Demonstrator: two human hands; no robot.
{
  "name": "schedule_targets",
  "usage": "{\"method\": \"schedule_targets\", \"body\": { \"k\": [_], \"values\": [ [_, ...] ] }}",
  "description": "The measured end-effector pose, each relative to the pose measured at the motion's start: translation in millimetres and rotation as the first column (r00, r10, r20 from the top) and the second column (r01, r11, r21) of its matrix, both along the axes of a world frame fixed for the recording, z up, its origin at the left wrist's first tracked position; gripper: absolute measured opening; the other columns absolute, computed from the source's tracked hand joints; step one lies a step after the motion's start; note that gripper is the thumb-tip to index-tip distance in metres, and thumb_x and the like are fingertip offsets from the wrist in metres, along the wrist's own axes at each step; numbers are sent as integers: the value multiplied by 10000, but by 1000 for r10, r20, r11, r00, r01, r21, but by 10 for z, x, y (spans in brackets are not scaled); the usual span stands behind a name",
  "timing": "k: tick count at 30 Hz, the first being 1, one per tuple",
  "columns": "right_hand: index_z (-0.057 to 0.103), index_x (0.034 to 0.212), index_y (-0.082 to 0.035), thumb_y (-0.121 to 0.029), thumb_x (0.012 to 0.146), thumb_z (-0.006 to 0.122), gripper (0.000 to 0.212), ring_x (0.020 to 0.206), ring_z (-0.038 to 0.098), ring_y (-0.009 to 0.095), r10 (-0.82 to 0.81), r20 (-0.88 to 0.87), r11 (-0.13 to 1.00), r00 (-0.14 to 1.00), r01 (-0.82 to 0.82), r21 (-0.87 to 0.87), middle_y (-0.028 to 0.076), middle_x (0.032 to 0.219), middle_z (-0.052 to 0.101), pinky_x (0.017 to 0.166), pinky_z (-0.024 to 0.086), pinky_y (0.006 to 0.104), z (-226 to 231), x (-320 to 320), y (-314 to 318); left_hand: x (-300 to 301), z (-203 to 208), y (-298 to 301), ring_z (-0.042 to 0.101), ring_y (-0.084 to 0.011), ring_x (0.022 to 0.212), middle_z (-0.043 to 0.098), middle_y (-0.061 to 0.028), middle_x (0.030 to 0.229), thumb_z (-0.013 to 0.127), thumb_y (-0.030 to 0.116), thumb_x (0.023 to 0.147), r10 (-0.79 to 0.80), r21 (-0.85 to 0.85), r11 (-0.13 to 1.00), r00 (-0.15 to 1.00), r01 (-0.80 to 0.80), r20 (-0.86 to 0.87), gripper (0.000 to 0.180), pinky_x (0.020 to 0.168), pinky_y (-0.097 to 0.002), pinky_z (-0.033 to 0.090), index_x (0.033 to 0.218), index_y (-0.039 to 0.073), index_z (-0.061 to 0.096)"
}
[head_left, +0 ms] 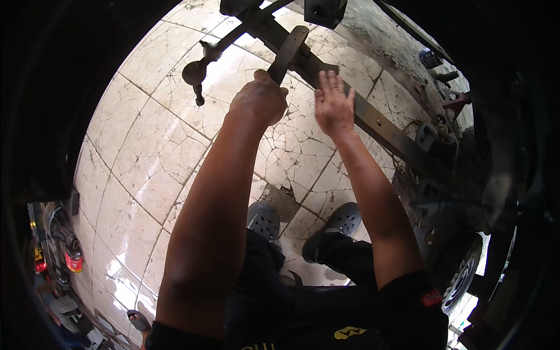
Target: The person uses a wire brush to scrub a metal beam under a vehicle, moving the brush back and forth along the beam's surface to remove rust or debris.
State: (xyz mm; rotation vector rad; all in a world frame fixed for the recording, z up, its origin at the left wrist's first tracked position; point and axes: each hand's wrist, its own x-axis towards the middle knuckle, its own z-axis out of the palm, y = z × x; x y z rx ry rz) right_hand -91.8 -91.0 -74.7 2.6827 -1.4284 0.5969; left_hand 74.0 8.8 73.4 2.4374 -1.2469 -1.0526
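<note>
My left hand is closed round the near end of a dark flat bar with a rounded far end. The bar slants up and away, over a long metal beam. Fingers straight and together, my right hand lies palm down at the near edge of that beam; its fingertips overlap it, though firm contact cannot be made out. The beam crosses from the upper left to the right. At its left end, a dark rod carries a round ball joint with a stud pointing down.
Cracked pale tiles cover the floor. My grey clogs stand below the beam. Dark metal parts crowd the right side, with a wheel lower down. Another person's sandalled foot and a red can are at lower left.
</note>
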Motion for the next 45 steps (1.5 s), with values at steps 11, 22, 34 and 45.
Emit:
{"method": "schedule_targets", "body": {
  "k": [11,22,34,45],
  "values": [
    [402,1432,-12,-324,997,399,536,1388,343,406,-183,-44,983,982,183,9,257,1479,378,1141,202,572,-65,-291,70,-22,-43,-6,607,-383,1129,604,-286,1194,488,367,983,-24,-26,999,1000,24,6,597,948,-439,484,1314,-99,317],
    [371,1436,40,-290,1001,386,546,1403,302,421,194,60,978,979,-197,60,275,1495,336,1163,227,486,44,72,86,-38,-112,-40,614,-384,1120,610,-299,1176,503,367,977,-4,-40,999,999,6,43,599,938,-438,490,1306,-101,322],
    [350,1458,18,-285,1002,385,549,1428,278,379,-36,94,999,995,38,-19,229,1523,321,1178,181,483,-217,-291,125,-36,-164,-27,634,-385,1071,632,-278,1131,497,368,979,-57,-70,996,997,61,57,590,912,-430,505,1293,-108,347],
    [378,1443,16,-331,1021,338,548,1428,296,342,-219,97,973,971,210,93,197,1521,346,1176,208,452,-184,-598,-89,-94,-59,-32,699,-317,752,661,-257,999,467,359,994,-13,-47,999,1000,14,18,553,718,-423,557,1270,-102,336]
  ]
}}
